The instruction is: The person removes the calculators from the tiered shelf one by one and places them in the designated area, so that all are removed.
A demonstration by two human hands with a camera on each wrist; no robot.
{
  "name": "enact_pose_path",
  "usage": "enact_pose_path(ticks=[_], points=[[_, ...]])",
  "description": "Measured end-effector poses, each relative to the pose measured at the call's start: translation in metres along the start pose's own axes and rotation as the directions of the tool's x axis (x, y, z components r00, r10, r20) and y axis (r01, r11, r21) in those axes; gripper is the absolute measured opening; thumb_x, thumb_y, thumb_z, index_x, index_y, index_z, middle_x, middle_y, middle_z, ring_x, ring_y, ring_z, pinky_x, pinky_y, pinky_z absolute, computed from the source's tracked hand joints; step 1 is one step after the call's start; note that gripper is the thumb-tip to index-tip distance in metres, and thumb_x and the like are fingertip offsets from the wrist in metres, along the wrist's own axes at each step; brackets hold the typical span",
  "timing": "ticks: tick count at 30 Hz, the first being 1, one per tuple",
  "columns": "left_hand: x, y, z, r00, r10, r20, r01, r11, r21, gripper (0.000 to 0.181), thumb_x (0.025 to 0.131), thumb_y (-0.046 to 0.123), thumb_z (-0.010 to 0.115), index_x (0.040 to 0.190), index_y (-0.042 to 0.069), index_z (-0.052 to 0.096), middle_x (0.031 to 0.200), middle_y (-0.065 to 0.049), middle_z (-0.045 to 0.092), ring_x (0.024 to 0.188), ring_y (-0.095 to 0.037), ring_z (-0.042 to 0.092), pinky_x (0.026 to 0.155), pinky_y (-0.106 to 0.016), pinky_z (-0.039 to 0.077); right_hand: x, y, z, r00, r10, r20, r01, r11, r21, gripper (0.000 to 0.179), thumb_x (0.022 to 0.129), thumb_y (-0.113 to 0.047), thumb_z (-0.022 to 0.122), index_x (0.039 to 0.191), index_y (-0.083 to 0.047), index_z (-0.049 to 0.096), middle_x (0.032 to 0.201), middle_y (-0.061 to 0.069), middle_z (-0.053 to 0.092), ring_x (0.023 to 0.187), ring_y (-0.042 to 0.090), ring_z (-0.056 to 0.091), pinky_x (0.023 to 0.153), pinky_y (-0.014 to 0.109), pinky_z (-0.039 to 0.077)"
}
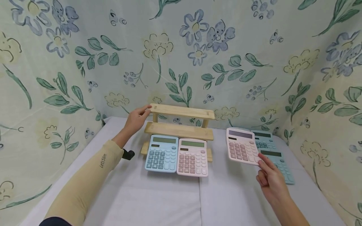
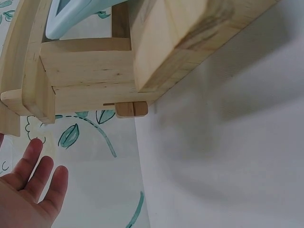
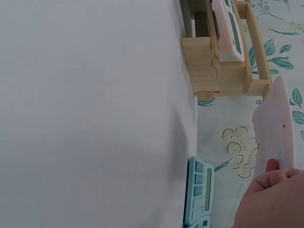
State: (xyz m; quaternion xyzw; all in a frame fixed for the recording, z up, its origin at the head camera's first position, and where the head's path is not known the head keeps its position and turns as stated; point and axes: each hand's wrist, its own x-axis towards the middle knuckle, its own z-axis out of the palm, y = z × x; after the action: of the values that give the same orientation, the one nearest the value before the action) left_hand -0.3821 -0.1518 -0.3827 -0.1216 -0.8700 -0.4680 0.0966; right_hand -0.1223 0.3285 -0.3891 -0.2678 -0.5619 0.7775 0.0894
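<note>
My right hand [image 1: 271, 179] pinches a pink calculator [image 1: 241, 146] by its lower right corner, keys facing me, lifted above the table. In the right wrist view the back of that pink calculator [image 3: 275, 128] shows, with fingertips on it. My left hand [image 1: 137, 119] touches the left end of the top bar of a wooden tiered rack [image 1: 181, 110]; in the left wrist view its fingers are spread and hold nothing. On the rack's lowest tier lean a blue calculator [image 1: 161, 153] and a second pink calculator [image 1: 192, 157], side by side.
Two more blue calculators, one farther back [image 1: 264, 138] and one nearer [image 1: 282, 166], lie on the right of the white-covered table [image 1: 141, 197], partly behind the held calculator and right hand. A floral curtain [image 1: 181, 62] stands behind and on both sides.
</note>
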Motion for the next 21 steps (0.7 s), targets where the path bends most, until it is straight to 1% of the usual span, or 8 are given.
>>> enact_pose_path(ticks=[7, 12, 15, 18, 21], points=[[0.000, 0.001, 0.001, 1.000, 0.003, 0.002, -0.003, 1.000, -0.006, 0.049, 0.102, 0.058, 0.047, 0.146, 0.039, 0.053, 0.142, -0.007, 0.057, 0.122, -0.027, 0.055, 0.095, -0.052, 0.047, 0.003, 0.007, -0.023, 0.999, 0.032, 0.012, -0.032, 0.999, 0.012, 0.057, 0.105, -0.031, 0.051, 0.159, -0.025, 0.032, 0.111, -0.021, 0.066, 0.051, 0.015, 0.033, 0.052, 0.034, 0.026], [0.000, 0.000, 0.001, 1.000, 0.009, 0.005, -0.009, 1.000, -0.003, 0.050, 0.102, 0.059, 0.046, 0.146, 0.038, 0.052, 0.141, -0.007, 0.058, 0.121, -0.026, 0.055, 0.094, -0.051, 0.047, 0.006, 0.013, -0.036, 0.997, 0.072, -0.039, -0.072, 0.997, -0.003, 0.057, 0.106, -0.032, 0.049, 0.160, -0.027, 0.030, 0.108, -0.023, 0.064, 0.052, 0.015, 0.033, 0.052, 0.034, 0.027], [0.000, 0.000, 0.001, 1.000, 0.010, 0.000, -0.010, 1.000, -0.005, 0.049, 0.102, 0.058, 0.047, 0.146, 0.038, 0.052, 0.140, -0.007, 0.058, 0.120, -0.026, 0.055, 0.094, -0.051, 0.048, 0.008, 0.016, -0.042, 0.992, 0.101, -0.076, -0.103, 0.995, -0.018, 0.054, 0.107, -0.031, 0.047, 0.159, -0.029, 0.031, 0.112, -0.023, 0.062, 0.053, 0.014, 0.033, 0.053, 0.033, 0.029], [0.001, -0.001, 0.000, 1.000, 0.006, -0.005, -0.006, 1.000, -0.006, 0.049, 0.102, 0.057, 0.047, 0.147, 0.038, 0.052, 0.139, -0.006, 0.058, 0.120, -0.026, 0.055, 0.095, -0.051, 0.048, 0.013, 0.019, -0.047, 0.983, 0.134, -0.122, -0.140, 0.989, -0.046, 0.050, 0.109, -0.027, 0.044, 0.158, -0.031, 0.035, 0.118, -0.022, 0.058, 0.054, 0.014, 0.035, 0.053, 0.032, 0.032], [0.001, -0.003, 0.000, 1.000, 0.006, -0.003, -0.006, 1.000, -0.007, 0.050, 0.102, 0.058, 0.046, 0.147, 0.038, 0.052, 0.139, -0.006, 0.058, 0.119, -0.026, 0.055, 0.095, -0.052, 0.047, 0.017, 0.022, -0.052, 0.974, 0.160, -0.158, -0.173, 0.982, -0.073, 0.048, 0.109, -0.026, 0.041, 0.157, -0.031, 0.036, 0.116, -0.021, 0.057, 0.055, 0.014, 0.036, 0.053, 0.031, 0.034]])
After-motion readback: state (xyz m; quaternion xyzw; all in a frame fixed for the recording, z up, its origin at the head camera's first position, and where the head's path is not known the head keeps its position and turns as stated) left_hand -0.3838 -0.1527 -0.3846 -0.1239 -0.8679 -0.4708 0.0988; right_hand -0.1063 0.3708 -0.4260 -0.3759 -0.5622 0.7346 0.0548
